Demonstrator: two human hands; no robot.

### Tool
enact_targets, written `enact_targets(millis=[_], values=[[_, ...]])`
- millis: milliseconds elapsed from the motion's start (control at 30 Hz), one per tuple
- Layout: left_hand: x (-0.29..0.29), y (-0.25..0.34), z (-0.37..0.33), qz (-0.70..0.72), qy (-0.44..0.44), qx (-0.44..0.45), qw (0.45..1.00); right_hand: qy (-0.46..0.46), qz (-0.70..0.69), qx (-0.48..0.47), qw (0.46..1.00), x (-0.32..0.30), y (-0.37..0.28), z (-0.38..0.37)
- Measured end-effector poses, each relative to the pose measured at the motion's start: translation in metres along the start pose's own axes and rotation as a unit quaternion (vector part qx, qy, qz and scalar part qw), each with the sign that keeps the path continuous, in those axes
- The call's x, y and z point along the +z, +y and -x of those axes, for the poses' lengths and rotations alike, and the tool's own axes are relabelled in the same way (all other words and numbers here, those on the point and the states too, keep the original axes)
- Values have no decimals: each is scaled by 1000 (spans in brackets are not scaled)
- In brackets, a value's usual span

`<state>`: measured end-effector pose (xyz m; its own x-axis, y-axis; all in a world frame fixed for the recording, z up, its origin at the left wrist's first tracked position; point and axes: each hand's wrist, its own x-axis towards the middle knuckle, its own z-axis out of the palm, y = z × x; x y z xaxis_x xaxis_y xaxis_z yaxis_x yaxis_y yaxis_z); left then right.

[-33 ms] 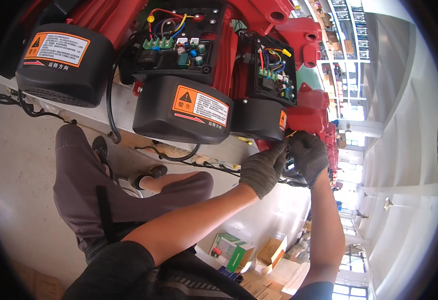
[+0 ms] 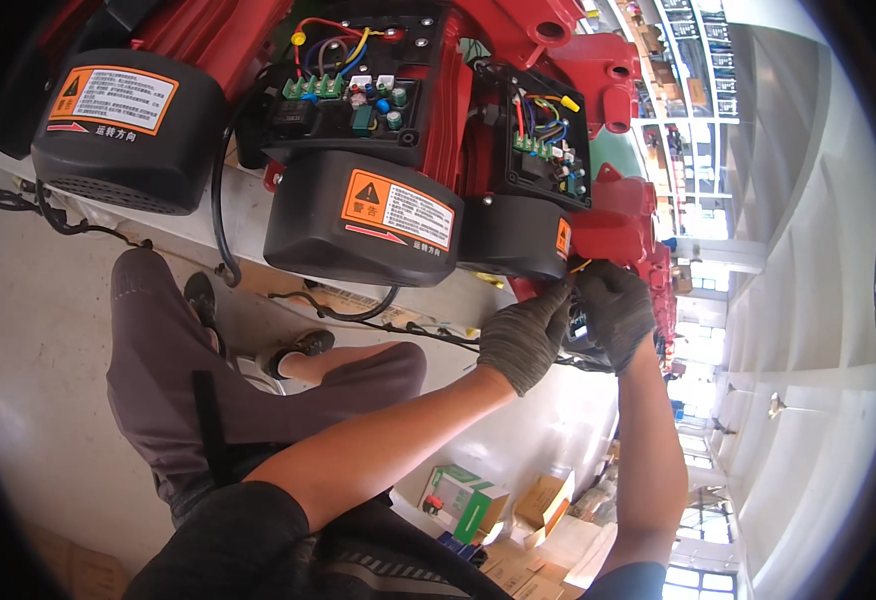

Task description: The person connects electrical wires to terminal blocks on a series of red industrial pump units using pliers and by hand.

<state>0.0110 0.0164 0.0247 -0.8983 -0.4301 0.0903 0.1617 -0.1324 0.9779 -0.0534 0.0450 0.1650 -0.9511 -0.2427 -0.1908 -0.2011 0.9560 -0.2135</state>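
Observation:
Both my hands wear dark grey gloves. My left hand (image 2: 524, 343) and my right hand (image 2: 615, 314) meet at the motor farthest to the right, over a dark wiring box (image 2: 578, 328) mostly covered by the gloves. A bit of yellow wire (image 2: 581, 265) shows above the fingers. The fingers of each hand are drawn together in a pinch; what lies between them is hidden. Just left of my hands stands a red motor pump with a black fan cover (image 2: 518, 236) and an uncovered terminal box (image 2: 546, 140), its coloured wires and green terminal block exposed.
Another motor has an uncovered circuit box (image 2: 343, 118) and a black fan cover (image 2: 363, 225). A further fan cover (image 2: 123, 165) is at left. Black cables (image 2: 358, 318) hang along the bench edge (image 2: 248, 225). Cardboard boxes (image 2: 541, 505) stand on the floor below.
The view has shifted very slightly. My hands stay at the same spot with no clear movement of the fingers.

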Motion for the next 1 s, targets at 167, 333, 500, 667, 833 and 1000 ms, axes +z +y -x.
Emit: enact_targets(millis=[167, 333, 500, 667, 833, 1000], values=[[7, 8, -2, -7, -6, -17, 1000, -28, -52, -169, 984, -6, 53, -6], [6, 1, -7, -14, 42, 10, 999, 3, -123, 123, 985, -10, -15, 13], [11, 2, -6, -14, 48, 8, 999, 160, 176, -263, 935, -11, 39, 13], [12, -2, -5, -21, 66, 25, 997, 123, 328, -415, 840, -6, 22, 9], [12, 0, -5, -4, 58, 16, 998, 86, 276, -385, 877, -15, 10, 6], [12, -1, -4, -10, 49, 18, 999, 36, 311, -340, 887, -22, 32, -5]])
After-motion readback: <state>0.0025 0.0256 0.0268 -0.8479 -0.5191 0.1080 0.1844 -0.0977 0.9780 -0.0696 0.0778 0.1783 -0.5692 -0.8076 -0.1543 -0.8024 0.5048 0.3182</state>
